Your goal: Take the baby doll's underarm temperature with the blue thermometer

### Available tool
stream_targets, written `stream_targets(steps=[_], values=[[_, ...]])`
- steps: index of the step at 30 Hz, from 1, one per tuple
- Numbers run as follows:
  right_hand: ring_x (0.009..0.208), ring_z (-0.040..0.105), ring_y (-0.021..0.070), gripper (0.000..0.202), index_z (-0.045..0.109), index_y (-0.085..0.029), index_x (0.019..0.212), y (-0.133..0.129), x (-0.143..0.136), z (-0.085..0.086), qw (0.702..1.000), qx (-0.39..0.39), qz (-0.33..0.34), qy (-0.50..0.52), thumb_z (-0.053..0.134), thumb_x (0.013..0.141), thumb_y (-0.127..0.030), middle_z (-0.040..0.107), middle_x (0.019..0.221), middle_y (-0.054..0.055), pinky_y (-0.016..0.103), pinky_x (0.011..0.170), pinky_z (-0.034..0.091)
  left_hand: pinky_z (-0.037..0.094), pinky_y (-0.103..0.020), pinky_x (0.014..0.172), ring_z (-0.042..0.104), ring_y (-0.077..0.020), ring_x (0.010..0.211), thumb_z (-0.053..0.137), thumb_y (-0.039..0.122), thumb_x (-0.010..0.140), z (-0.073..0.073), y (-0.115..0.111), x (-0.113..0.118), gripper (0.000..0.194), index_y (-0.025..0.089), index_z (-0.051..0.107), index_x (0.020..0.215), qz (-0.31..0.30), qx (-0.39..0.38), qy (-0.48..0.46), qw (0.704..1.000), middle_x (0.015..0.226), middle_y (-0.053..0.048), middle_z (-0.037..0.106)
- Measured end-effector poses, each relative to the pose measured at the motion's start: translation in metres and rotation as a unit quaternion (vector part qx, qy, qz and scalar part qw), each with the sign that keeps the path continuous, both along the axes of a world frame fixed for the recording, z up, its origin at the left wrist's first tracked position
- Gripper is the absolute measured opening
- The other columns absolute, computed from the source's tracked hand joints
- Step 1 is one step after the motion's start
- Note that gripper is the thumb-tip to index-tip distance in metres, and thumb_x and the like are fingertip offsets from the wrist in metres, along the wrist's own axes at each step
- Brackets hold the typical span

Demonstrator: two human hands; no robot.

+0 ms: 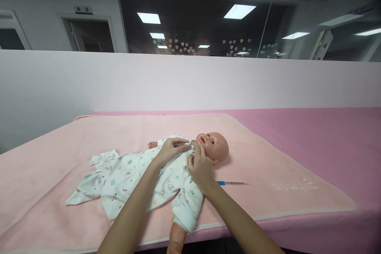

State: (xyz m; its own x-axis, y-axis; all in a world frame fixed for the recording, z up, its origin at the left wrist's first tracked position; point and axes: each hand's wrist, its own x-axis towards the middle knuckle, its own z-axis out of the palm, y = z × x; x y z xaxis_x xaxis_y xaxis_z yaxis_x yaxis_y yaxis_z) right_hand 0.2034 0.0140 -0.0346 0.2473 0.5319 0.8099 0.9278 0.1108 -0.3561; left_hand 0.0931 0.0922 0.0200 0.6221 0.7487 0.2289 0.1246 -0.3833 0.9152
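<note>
A baby doll [216, 146] lies on its back with its head to the right, dressed in a white printed romper [126, 168]. At the neck opening, my left hand [173, 150] reaches over the doll's chest, fingers and thumb drawn together on the collar cloth. My right hand [200, 166] has its fingers curled and pinched at the same collar, just under the doll's chin. The fingers hide whatever fastening is there. Beside my right wrist lies a thin stick with a blue end [232, 183], partly covered by the wrist.
A peach blanket [268, 158] is spread under the doll over a pink table cover [321, 139]. A low white partition [190, 83] stands behind the table. Beyond it are a window with heart stickers and a doorway [91, 35]. The doll's bare arm [176, 238] hangs towards the front edge.
</note>
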Motion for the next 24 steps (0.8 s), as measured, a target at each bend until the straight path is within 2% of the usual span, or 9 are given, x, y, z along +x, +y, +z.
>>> stream_targets(steps=[4,9,13,19,24], values=[[0.082,0.062,0.0167,0.032,0.052,-0.017,0.109,0.0024,0.0049,-0.0037,0.99,0.096,0.099,0.023,0.035,0.083,-0.011,0.061,0.096,0.009,0.025,0.062,0.049,0.048,-0.029,0.074,0.062,-0.0213,0.086,0.065,0.04,0.07,0.0013,0.0003,-0.0001,0.038,0.014,0.067,0.098,-0.015,0.028,0.007,0.999,0.09,-0.008,0.069],[0.088,0.06,0.0153,0.023,0.056,-0.02,0.099,0.0044,0.0053,-0.0045,0.976,0.159,0.133,0.063,0.037,0.088,-0.013,0.062,0.092,0.007,0.027,0.073,0.051,0.047,-0.03,0.077,0.061,-0.0228,0.091,0.062,0.038,0.073,0.0043,-0.0006,0.0003,0.037,0.014,0.067,0.099,-0.069,0.051,0.021,0.996,0.095,-0.008,0.069],[0.087,0.06,0.0146,0.02,0.056,-0.02,0.097,0.0061,0.0048,-0.0021,0.971,0.161,0.15,0.094,0.04,0.087,-0.013,0.062,0.089,0.005,0.028,0.077,0.049,0.047,-0.029,0.077,0.06,-0.0225,0.091,0.058,0.036,0.076,0.0068,-0.0017,-0.0003,0.035,0.015,0.066,0.103,-0.112,0.056,0.032,0.992,0.097,-0.008,0.068],[0.08,0.059,0.0152,0.015,0.057,-0.02,0.094,0.0064,0.0054,-0.0019,0.975,0.124,0.129,0.129,0.044,0.086,-0.019,0.062,0.083,0.003,0.027,0.069,0.048,0.045,-0.031,0.083,0.06,-0.0215,0.09,0.057,0.032,0.077,0.0089,-0.0031,-0.002,0.032,0.016,0.067,0.102,-0.122,0.042,0.024,0.991,0.096,-0.007,0.069],[0.073,0.057,0.0152,0.016,0.058,-0.019,0.092,0.0064,0.0061,-0.0031,0.976,0.104,0.121,0.145,0.044,0.085,-0.021,0.061,0.08,0.003,0.027,0.064,0.047,0.047,-0.027,0.067,0.06,-0.0184,0.073,0.064,0.035,0.071,0.0073,-0.0021,-0.0026,0.039,0.014,0.066,0.103,-0.101,0.053,0.039,0.993,0.081,-0.006,0.07]])
